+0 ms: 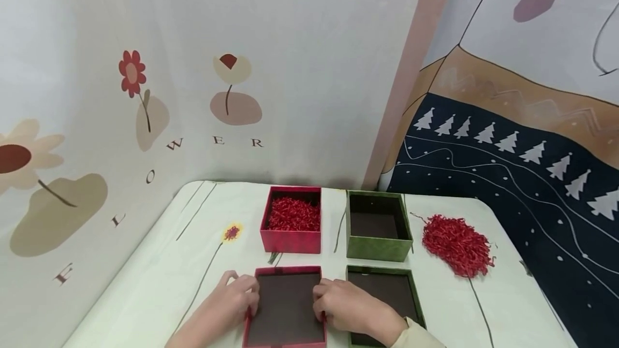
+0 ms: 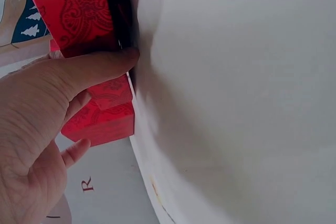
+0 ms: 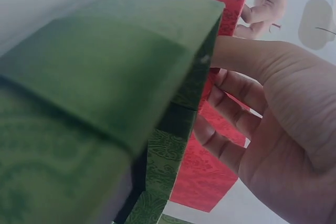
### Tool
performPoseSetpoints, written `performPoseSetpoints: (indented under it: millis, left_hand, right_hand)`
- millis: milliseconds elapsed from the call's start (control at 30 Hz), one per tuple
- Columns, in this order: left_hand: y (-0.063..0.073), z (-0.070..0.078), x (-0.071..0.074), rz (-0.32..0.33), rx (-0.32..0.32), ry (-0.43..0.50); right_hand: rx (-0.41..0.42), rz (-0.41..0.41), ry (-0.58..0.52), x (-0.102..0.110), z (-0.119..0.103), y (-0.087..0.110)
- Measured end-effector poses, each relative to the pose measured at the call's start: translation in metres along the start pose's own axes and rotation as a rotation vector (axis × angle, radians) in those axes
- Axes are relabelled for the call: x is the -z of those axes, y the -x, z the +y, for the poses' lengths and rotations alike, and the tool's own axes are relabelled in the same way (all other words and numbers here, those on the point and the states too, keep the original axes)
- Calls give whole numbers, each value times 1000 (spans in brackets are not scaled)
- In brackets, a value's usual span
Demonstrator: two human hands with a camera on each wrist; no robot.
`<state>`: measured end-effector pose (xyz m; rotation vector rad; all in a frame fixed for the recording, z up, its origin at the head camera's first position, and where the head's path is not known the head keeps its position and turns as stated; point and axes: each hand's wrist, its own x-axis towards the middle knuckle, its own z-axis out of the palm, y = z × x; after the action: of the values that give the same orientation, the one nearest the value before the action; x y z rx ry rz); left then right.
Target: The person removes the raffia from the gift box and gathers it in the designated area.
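A red box lid (image 1: 288, 305) lies with its dark inside facing up at the table's near side. My left hand (image 1: 237, 297) grips its left wall, fingers curled over the rim; in the left wrist view the thumb (image 2: 105, 69) presses the patterned red outside. On the opposite wall, my right hand (image 1: 345, 305) pinches the rim with curled fingers. Just right of the lid, partly covered by my right hand and forearm, is a green lid (image 1: 387, 289), also inside up. Its patterned wall fills the foreground of the right wrist view.
Behind the lids stand a red box (image 1: 290, 242) filled with red shredded paper (image 1: 295, 215) and an open green box (image 1: 379, 248). A loose heap of red shredded paper (image 1: 458, 246) lies at the right. A white cloth (image 1: 159, 283) with flower prints covers the table.
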<state>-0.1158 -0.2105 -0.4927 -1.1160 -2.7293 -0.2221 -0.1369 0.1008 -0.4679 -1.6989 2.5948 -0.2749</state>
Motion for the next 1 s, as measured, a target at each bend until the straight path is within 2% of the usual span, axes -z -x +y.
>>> performPoseSetpoints:
  millis: [200,400,667,867,1000]
  left_hand:
    - [0,1,-2,-58,43,31]
    - [1,1,-1,-10,26,10]
    - [1,0,-1,-34,43,18]
    - [0,-2,0,-70,54,72]
    - [-3,0,9,-98,69,121]
  right_hand:
    - [6,-19,-24,-1,-1,1]
    - [8,-28,-22,0,0,0]
    - [10,-27,-28,0,0,-1]
    - [10,-28,0,-1,-1,-2]
    - [11,-30,4,4,-3,-2]
